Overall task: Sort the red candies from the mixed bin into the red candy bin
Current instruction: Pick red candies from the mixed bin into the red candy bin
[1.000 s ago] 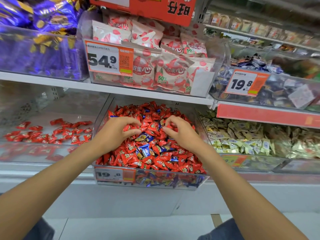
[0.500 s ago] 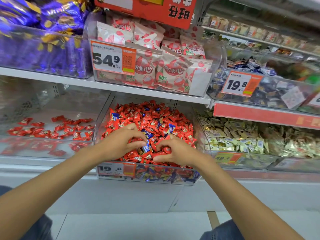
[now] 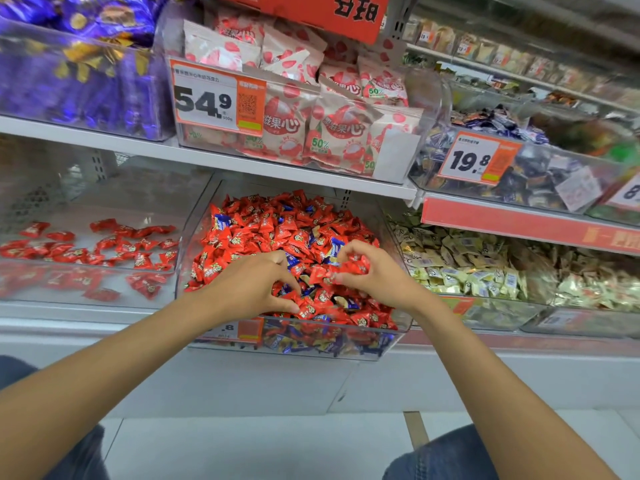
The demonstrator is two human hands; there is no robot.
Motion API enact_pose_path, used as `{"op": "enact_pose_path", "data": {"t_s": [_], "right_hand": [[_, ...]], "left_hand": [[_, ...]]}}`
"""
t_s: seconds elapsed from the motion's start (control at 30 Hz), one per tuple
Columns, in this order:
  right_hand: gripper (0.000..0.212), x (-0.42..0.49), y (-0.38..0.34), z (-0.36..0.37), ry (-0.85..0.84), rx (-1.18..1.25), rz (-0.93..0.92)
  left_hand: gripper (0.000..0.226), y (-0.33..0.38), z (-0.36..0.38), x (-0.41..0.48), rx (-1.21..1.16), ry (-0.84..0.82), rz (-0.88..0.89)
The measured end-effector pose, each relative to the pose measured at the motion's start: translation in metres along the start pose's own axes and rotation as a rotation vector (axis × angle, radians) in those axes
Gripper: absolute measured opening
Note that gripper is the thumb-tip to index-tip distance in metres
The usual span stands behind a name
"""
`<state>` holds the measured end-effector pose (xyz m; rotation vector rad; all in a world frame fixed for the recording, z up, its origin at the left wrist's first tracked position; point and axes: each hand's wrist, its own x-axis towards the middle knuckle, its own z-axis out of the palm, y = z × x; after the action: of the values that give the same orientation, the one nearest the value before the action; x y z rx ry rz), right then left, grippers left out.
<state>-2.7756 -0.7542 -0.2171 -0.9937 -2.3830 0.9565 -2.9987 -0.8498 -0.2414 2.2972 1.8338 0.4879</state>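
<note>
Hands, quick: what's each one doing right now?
Left hand: curled, pinching red candies in the mixed bin.
Right hand: closed around several red candies.

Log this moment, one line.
left hand: grips red candies in mixed bin | right hand: pinches red candies | red candy bin: sparsely filled
</note>
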Motion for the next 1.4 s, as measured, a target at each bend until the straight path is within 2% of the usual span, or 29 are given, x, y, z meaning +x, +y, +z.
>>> {"op": "enact_pose_path", "data": {"t_s": [0.07,0.1,0.23,0.33,0.43,0.5,0.57,0.7,0.8,0.93,1.0,1.1,1.2,1.3,1.4], "right_hand": [[0.033,0.0,-0.001,-0.005,0.027,0.005,0.005],[0.035,0.0,-0.002,-0.006,0.052,-0.029,0.008],[0.024,0.001,-0.004,0.002,0.14,-0.168,0.004],[0.034,0.006,-0.003,0.018,0.063,-0.249,-0.018],[0.049,0.014,0.002,0.037,-0.076,-0.481,-0.077],[0.05,0.02,0.009,0.048,-0.116,-0.604,-0.125],[0.038,0.024,0.009,0.05,-0.1,-0.579,-0.124],[0.023,0.025,0.003,0.04,-0.012,-0.401,-0.075],[0.018,0.019,-0.006,0.026,0.039,-0.261,-0.041],[0.022,0.003,-0.02,0.013,0.0,-0.132,-0.008],[0.025,-0.001,-0.023,0.018,-0.028,-0.156,-0.013],[0.04,-0.001,-0.022,0.036,-0.104,-0.287,-0.02],[0.053,0.002,-0.019,0.051,-0.179,-0.433,-0.023],[0.042,0.006,-0.018,0.051,-0.183,-0.4,-0.031],[0.028,0.003,-0.021,0.042,-0.161,-0.259,-0.038]], "left_hand": [[0.032,-0.001,0.002,0.003,-0.024,0.003,-0.001],[0.028,-0.003,0.002,0.004,-0.073,0.017,-0.01],[0.013,-0.007,-0.004,0.004,-0.281,0.154,-0.026],[0.013,-0.011,-0.008,0.002,-0.336,0.249,-0.055],[0.011,-0.016,-0.007,0.0,-0.333,0.285,-0.081],[0.009,-0.019,-0.008,-0.001,-0.3,0.284,-0.086],[0.021,-0.023,-0.012,-0.001,-0.243,0.269,-0.086],[0.008,-0.024,-0.025,-0.006,-0.253,0.208,-0.075],[0.017,-0.026,-0.03,-0.016,-0.267,0.114,-0.084],[0.037,-0.03,-0.023,-0.025,-0.209,-0.016,-0.066],[0.04,-0.03,-0.02,-0.026,-0.1,-0.067,-0.048],[0.054,-0.029,-0.019,-0.026,-0.022,-0.094,-0.037],[0.038,-0.029,-0.019,-0.024,0.02,-0.107,-0.026],[0.029,-0.029,-0.017,-0.024,0.056,-0.102,-0.019],[0.022,-0.03,-0.015,-0.025,0.015,-0.051,-0.002]]}}
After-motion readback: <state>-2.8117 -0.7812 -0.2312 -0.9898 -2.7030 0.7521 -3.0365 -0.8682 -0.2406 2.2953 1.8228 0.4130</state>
